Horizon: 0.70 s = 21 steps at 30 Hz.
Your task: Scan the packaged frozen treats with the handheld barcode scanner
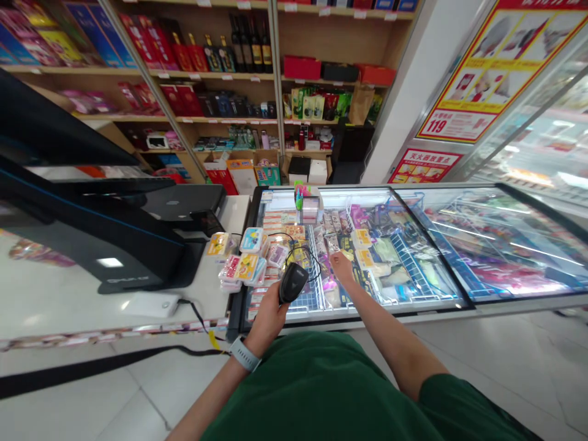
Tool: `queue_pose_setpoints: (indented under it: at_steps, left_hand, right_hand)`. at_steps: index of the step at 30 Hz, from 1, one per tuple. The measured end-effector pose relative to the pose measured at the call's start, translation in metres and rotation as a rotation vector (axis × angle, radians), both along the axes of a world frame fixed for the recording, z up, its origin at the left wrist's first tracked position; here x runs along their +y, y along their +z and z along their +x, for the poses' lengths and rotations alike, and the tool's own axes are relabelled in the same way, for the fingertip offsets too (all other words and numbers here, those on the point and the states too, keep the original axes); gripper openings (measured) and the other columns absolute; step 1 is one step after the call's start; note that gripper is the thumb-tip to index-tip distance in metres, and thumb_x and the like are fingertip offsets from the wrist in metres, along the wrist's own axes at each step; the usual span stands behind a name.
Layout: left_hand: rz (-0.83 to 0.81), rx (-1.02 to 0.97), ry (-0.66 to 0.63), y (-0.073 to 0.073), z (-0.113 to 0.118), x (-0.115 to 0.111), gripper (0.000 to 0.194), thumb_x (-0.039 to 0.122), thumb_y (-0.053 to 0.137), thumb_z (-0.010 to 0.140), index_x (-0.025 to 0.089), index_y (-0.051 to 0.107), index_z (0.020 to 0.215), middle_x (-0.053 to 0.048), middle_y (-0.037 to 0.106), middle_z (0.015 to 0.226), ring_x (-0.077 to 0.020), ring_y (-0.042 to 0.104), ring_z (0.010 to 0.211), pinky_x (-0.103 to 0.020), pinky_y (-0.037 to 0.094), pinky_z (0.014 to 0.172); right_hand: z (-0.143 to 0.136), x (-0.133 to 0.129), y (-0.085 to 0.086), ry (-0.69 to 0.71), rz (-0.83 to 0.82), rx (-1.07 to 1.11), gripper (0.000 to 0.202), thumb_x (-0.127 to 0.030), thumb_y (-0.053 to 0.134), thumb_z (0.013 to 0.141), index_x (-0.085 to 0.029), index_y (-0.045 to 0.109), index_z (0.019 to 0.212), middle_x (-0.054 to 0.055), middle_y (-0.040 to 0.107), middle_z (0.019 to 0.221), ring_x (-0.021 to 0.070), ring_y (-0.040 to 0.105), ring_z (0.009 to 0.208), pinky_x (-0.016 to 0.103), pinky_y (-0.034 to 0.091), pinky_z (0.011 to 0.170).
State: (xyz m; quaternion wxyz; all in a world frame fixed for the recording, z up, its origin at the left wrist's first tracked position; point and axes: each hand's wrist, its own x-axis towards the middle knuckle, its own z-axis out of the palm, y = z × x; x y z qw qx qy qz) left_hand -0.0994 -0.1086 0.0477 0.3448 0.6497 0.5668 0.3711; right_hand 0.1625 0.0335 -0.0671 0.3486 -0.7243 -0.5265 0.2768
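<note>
My left hand (269, 315), with a pale watch band at the wrist, is wrapped round a black handheld scanner (293, 283) whose cable coils over the freezer's glass lid. My right hand (341, 267) is closed above the glass; whether anything small is inside the fingers is hidden. Left of the scanner, several small plastic boxes (248, 266) with yellow, pink and blue labels lie stacked at the freezer's left end. Two orange-labelled packs (362, 248) are just right of my right hand.
The chest freezer (478, 309) runs to the right. A black monitor stand (138, 251) and a white device (151, 304) occupy the left counter. A cup (310, 207) with colourful items stands at the freezer's back edge. Stocked shelves (239, 76) rise behind.
</note>
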Motion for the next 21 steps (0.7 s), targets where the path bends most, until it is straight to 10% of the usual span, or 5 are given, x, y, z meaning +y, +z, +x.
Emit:
queue_pose_setpoints:
  at_steps: [5, 10, 21]
  left_hand:
    - [0.010, 0.006, 0.035, 0.000, -0.007, -0.005, 0.050, 0.005, 0.051, 0.073, 0.015, 0.052, 0.122, -0.013, 0.063, 0.117, -0.0261, 0.058, 0.111, -0.046, 0.044, 0.099]
    - [0.003, -0.013, 0.058, 0.000, -0.013, -0.010, 0.053, 0.004, 0.051, 0.073, 0.015, 0.050, 0.125, -0.013, 0.061, 0.123, -0.0252, 0.055, 0.118, -0.045, 0.042, 0.103]
    - [0.000, 0.001, 0.060, 0.000, -0.017, -0.007, 0.052, 0.007, 0.052, 0.076, 0.015, 0.049, 0.127, -0.013, 0.060, 0.124, -0.0257, 0.054, 0.119, -0.046, 0.042, 0.103]
  right_hand:
    - [-0.104, 0.034, 0.016, 0.483, 0.033, -0.251, 0.037, -0.035, 0.057, 0.085, -0.016, 0.060, 0.116, 0.011, 0.063, 0.115, 0.0234, 0.056, 0.110, 0.034, 0.039, 0.097]
    - [-0.165, 0.046, 0.018, 0.620, -0.017, -0.405, 0.083, -0.042, 0.074, 0.070, -0.011, 0.039, 0.139, 0.021, 0.045, 0.137, 0.0321, 0.043, 0.126, 0.039, 0.036, 0.103]
    - [-0.160, 0.035, 0.014, 0.471, -0.118, -0.466, 0.077, -0.044, 0.078, 0.063, -0.012, 0.051, 0.127, 0.020, 0.054, 0.121, 0.0331, 0.054, 0.112, 0.040, 0.041, 0.096]
